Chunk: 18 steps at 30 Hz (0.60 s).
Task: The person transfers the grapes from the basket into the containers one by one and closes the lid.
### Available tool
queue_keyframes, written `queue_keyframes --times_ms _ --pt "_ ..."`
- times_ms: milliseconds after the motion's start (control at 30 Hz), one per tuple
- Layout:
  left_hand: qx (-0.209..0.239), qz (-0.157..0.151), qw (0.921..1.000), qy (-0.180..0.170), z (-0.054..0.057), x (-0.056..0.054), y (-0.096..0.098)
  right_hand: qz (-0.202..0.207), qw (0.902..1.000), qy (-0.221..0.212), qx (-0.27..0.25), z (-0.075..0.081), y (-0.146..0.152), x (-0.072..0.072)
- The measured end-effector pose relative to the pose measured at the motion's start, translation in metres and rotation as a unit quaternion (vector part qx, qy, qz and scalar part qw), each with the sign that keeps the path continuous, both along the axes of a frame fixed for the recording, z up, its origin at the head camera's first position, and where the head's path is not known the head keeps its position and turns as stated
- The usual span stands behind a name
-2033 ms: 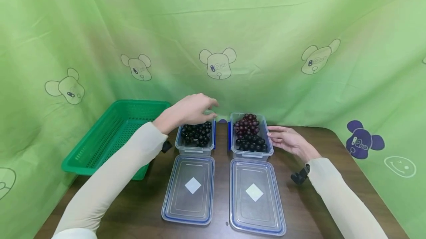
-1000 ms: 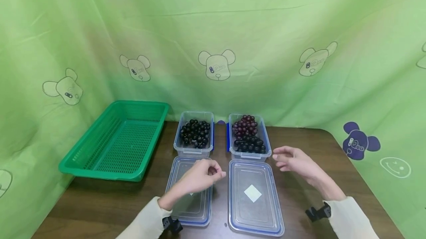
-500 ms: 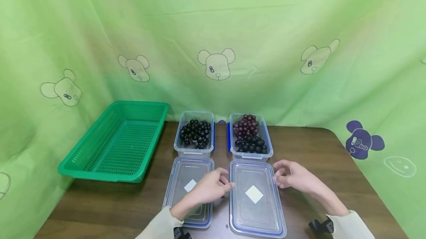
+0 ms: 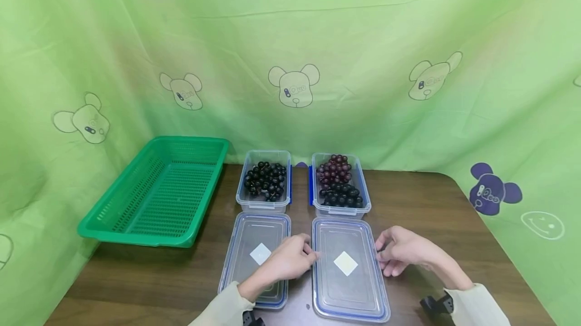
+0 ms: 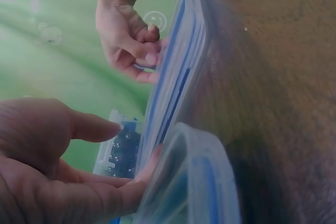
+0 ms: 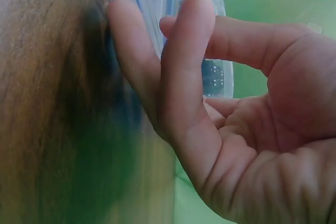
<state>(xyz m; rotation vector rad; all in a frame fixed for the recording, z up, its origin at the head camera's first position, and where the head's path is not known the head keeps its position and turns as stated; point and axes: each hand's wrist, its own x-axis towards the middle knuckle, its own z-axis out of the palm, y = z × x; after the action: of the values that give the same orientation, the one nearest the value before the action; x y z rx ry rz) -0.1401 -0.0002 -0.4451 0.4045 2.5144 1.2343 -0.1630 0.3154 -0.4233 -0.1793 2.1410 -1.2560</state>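
Note:
Two clear lids with blue seals lie flat on the table. The right lid [image 4: 351, 293] lies between both hands. My left hand [image 4: 292, 256] has its fingertips right at that lid's left edge, thumb apart from the fingers, while its palm passes over the left lid [image 4: 242, 232]. At the right lid's other long edge is my right hand [image 4: 404, 250], fingers bent and reaching toward the rim. The left wrist view shows the right hand [image 5: 123, 40] close against the lid's rim. Behind the lids stand two plastic food containers holding dark grapes [image 4: 267, 179] and red and black grapes [image 4: 335, 169].
A green plastic basket [image 4: 199, 227] stands at the left back of the wooden table [image 4: 136, 285]. The left container [image 4: 265, 206] and right container [image 4: 363, 205] have blue side clips. A green printed curtain [image 4: 363, 23] hangs behind.
My left hand has come back from over the left container to the right lid's left edge. My right hand has left the right container's side and moved down to the lid's right edge.

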Motion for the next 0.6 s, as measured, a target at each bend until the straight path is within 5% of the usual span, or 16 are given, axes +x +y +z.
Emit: queue_keyframes --times_ms 267,600 --pt "-0.011 0.0 0.9997 0.023 -0.0069 0.0013 0.0047 0.004 0.9991 -0.026 -0.033 -0.0051 0.0048 -0.0009" --pt "0.121 0.038 0.9899 -0.063 -0.0103 0.0091 0.0087 0.023 0.999 -0.004 -0.038 -0.0036 0.0013 0.0055"
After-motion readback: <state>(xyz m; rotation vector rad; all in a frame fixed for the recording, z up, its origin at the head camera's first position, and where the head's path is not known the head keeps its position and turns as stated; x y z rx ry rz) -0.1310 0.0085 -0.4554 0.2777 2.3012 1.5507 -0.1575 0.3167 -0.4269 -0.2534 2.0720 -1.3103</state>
